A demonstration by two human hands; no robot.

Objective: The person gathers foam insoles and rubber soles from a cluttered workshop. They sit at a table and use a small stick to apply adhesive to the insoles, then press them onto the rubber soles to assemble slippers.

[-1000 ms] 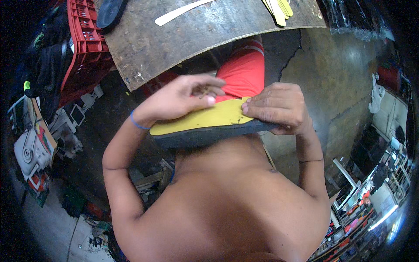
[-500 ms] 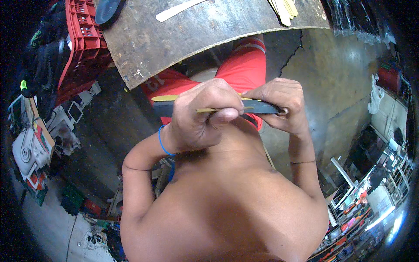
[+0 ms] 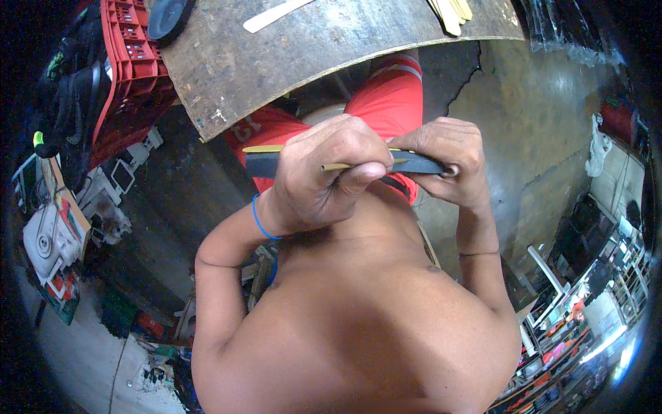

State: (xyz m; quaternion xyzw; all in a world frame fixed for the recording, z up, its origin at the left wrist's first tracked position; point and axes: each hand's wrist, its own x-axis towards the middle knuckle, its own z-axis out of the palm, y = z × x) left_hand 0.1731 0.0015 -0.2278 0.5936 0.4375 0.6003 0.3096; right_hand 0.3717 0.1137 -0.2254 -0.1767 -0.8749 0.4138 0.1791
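In front of my chest is a long dark grey strip [image 3: 261, 164] with a yellow layer [image 3: 263, 149] along its far edge. My left hand [image 3: 317, 176], with a blue band at its wrist, is closed around the strip's middle. A thin, yellowish-brown stick-like piece [image 3: 333, 167] pokes out between the same fingers; its exact kind is unclear. At the strip's right end, my right hand [image 3: 452, 162] pinches it between thumb and fingers. My left palm and fingers hide the central part of the strip.
Beyond my red-clad legs stands a worn wooden table [image 3: 227, 76]. On it lie a pale flat strip [image 3: 276, 15], several yellow strips [image 3: 452, 15] and a dark oval object [image 3: 167, 19]. A red plastic crate [image 3: 134, 76] is at the left, beside the table.
My left hand and the stick-like piece have shifted slightly right and toward the table. Both hands keep hold of the strip.
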